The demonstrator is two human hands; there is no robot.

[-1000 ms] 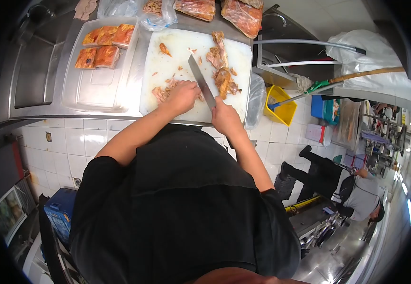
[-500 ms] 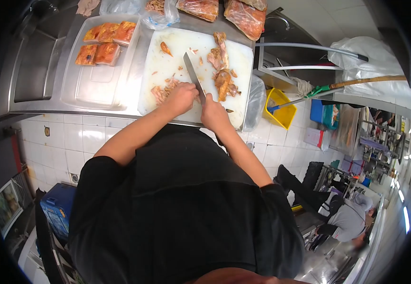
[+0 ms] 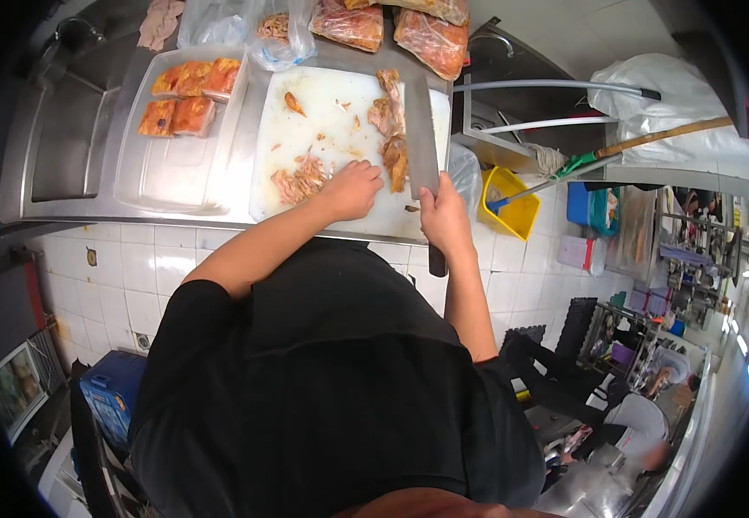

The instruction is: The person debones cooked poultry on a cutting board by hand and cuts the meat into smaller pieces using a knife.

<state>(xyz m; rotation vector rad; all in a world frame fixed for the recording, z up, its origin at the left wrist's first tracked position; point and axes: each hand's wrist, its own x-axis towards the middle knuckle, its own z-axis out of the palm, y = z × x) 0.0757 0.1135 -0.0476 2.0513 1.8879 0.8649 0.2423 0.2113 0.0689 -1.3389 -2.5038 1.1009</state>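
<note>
My right hand (image 3: 446,216) grips a long, broad-bladed knife (image 3: 422,138), its blade pointing away from me over the right side of the white cutting board (image 3: 305,138). The dark handle end sticks out below the hand. My left hand (image 3: 353,190) rests low at the board's near middle, fingers curled in; whatever they may hold is hidden. Just left of it lies a pile of shredded meat (image 3: 301,180). Larger pieces of browned meat (image 3: 394,160) lie in a column beside the blade, partly behind it. A small browned piece (image 3: 294,104) sits at upper left.
Left of the board, a clear plastic tray (image 3: 171,177) holds several orange-brown meat blocks (image 3: 193,116). Wrapped meat packs (image 3: 430,41) and plastic bags (image 3: 284,52) stand behind. A sink (image 3: 63,138) is far left. To the right are a yellow bucket (image 3: 512,216) and mop handles.
The knife has swung from the board's middle to its right side, turning its broad face up. My right hand moved right with it; my left hand stays near the shredded meat.
</note>
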